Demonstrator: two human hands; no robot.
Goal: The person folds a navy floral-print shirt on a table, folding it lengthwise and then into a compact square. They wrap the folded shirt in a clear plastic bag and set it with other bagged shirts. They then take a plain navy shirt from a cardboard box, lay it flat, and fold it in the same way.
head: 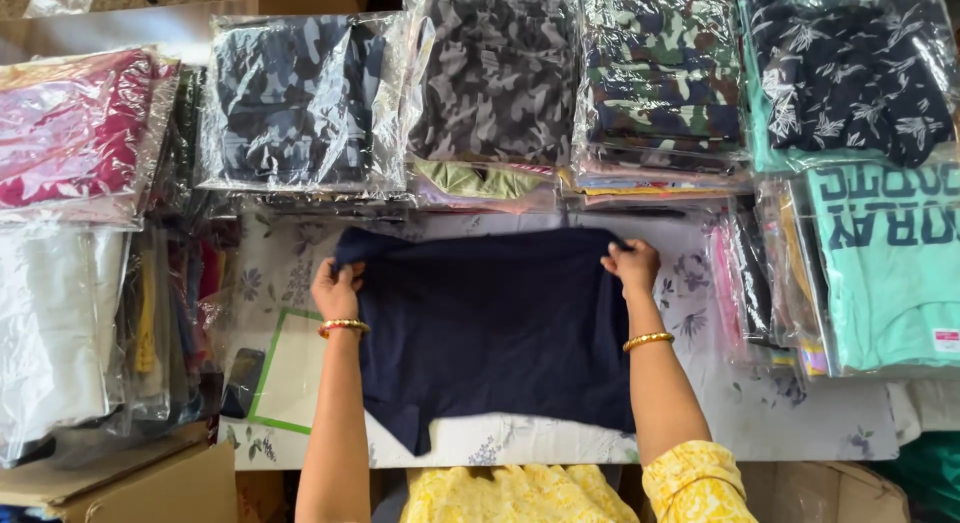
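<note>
Both hands [338, 291] [634, 266] grip navy garment [495, 328] corners.

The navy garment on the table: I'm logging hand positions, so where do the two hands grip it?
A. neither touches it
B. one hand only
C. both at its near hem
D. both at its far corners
D: the left hand and right hand each pinch a far corner of the navy garment, which lies spread on the floral table cover.

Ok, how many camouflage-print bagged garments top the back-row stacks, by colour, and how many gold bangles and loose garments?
Blue camouflage garment in clear plastic bag: 1
Grey camouflage garment in clear plastic bag: 1
Green camouflage garment in clear plastic bag: 1
Gold bangles, one at the left hand, one at the right hand: 2
Loose navy cloth garment held by both hands: 1
Total: 6
</note>
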